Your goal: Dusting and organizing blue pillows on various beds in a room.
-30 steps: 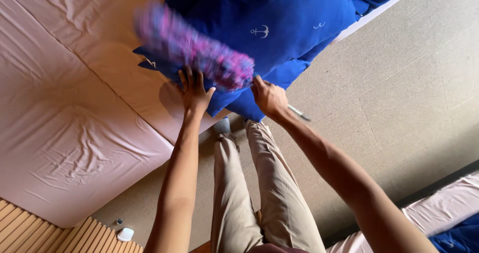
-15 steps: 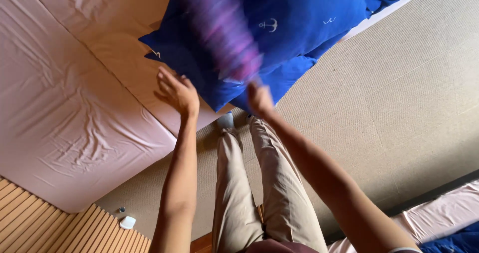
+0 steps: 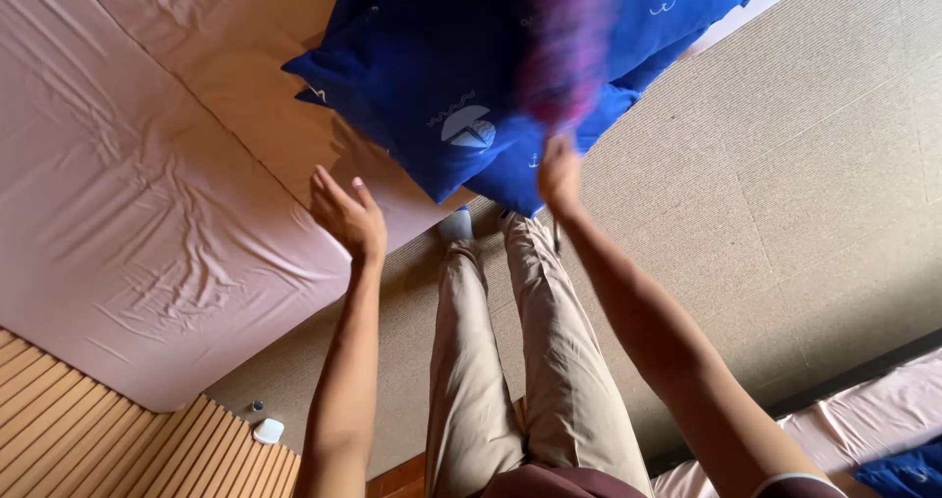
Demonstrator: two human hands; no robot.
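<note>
My right hand (image 3: pixel 559 176) is closed around the lower end of a pink and purple checked object (image 3: pixel 571 42), which is blurred by motion and stands up over the blue bedding (image 3: pixel 442 76). The blue bedding, printed with small white boats and anchors, lies heaped on the bed's pink sheet (image 3: pixel 128 194) and hangs over its edge. My left hand (image 3: pixel 348 218) is open with fingers spread, hovering over the pink sheet just left of the blue bedding and touching nothing.
My legs in beige trousers (image 3: pixel 510 361) stand on beige carpet (image 3: pixel 785 164) beside the bed. A slatted wooden panel (image 3: pixel 108 449) is at lower left, with a small white object (image 3: pixel 267 429) on the floor. A second bed (image 3: pixel 863 429) shows at lower right.
The pink and purple object has swung from left to right across the blue bedding. My left hand has come off the bedding and moved left, away from my right hand.
</note>
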